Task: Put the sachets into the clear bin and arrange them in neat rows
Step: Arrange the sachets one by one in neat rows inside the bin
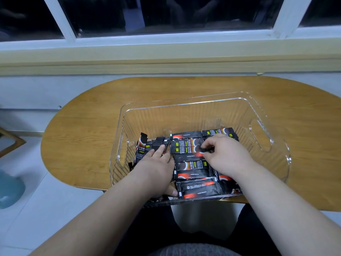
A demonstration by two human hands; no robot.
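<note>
A clear ribbed bin (239, 108) with cut-out handles stands on the oval wooden table (92, 126). Several black and red sachets (195, 187) lie flat in a stacked row down the bin's middle, and more sit at its far right. At the bin's left end a loose bunch of sachets (143, 146) stands on edge and leans. My left hand (156, 167) lies flat on that bunch, fingers stretched forward. My right hand (223, 154) is inside the bin, pinching the end of one sachet (186, 147) in the middle row between thumb and fingers.
The table's far half (184, 87) is bare wood, under a windowsill and dark window. The bin's back half holds nothing. A blue object (9, 187) sits on the floor at the left. My dark-clothed legs are below the table's near edge.
</note>
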